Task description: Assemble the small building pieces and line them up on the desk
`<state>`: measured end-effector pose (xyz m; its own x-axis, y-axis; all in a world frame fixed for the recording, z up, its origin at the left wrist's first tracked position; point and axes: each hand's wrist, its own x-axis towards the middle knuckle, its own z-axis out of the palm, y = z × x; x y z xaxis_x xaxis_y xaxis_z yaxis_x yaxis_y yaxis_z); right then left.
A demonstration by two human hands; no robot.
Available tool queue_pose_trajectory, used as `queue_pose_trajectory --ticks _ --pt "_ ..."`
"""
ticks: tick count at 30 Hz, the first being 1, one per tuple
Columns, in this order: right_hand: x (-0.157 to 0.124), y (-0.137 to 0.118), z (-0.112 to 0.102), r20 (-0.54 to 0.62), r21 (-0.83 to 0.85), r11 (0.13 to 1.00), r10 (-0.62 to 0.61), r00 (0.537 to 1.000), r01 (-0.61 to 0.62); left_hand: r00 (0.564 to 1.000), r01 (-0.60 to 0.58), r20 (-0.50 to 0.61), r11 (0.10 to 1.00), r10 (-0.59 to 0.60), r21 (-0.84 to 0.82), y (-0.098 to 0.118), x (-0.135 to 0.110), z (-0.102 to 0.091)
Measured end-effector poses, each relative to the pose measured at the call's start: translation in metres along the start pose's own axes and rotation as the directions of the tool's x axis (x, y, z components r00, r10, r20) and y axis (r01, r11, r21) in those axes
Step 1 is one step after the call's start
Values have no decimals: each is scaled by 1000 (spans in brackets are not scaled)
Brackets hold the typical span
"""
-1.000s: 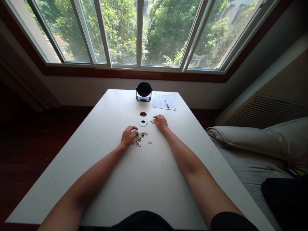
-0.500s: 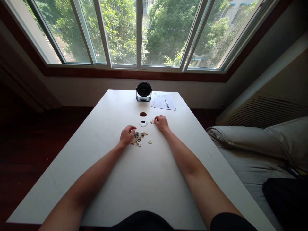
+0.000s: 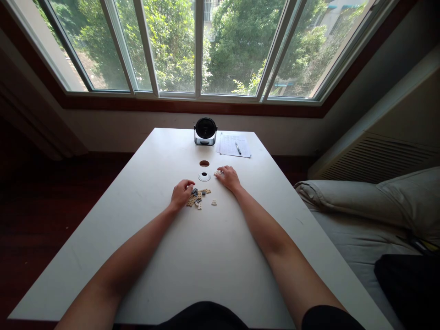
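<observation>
A small pile of tan, grey and white toy building bricks (image 3: 194, 200) lies mid-table. My left hand (image 3: 180, 194) rests against its left side, fingers curled in; whatever they may hold is hidden. Farther back and to the right, my right hand (image 3: 229, 178) has its fingers closed over a few white toy building bricks (image 3: 217, 173), which it partly covers. One loose white brick piece (image 3: 214, 202) sits apart, to the right of the pile.
Behind the bricks, the white table (image 3: 206, 256) has a round hole (image 3: 204, 163) and a round cover (image 3: 204, 177). A black fan (image 3: 205, 129) stands at the far edge, beside papers (image 3: 231, 145) with a pen (image 3: 238, 148). A cushioned seat (image 3: 347, 220) is at the right.
My right hand has shifted slightly left and now covers more of the white bricks there. My left hand and the pile look the same.
</observation>
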<state>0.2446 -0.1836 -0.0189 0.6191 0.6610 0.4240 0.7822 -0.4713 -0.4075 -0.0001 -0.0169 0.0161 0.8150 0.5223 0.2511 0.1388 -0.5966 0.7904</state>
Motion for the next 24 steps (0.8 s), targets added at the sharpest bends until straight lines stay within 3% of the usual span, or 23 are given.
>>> queue_pose_trajectory --ticks 17,24 --pt "-2 -13 -7 37 -19 994 -102 994 103 1000 15 0 1000 -15 5 0 1 2" --pt "-10 -28 -17 -23 -50 996 -73 997 71 997 20 74 999 -16 -47 -9 13 -7"
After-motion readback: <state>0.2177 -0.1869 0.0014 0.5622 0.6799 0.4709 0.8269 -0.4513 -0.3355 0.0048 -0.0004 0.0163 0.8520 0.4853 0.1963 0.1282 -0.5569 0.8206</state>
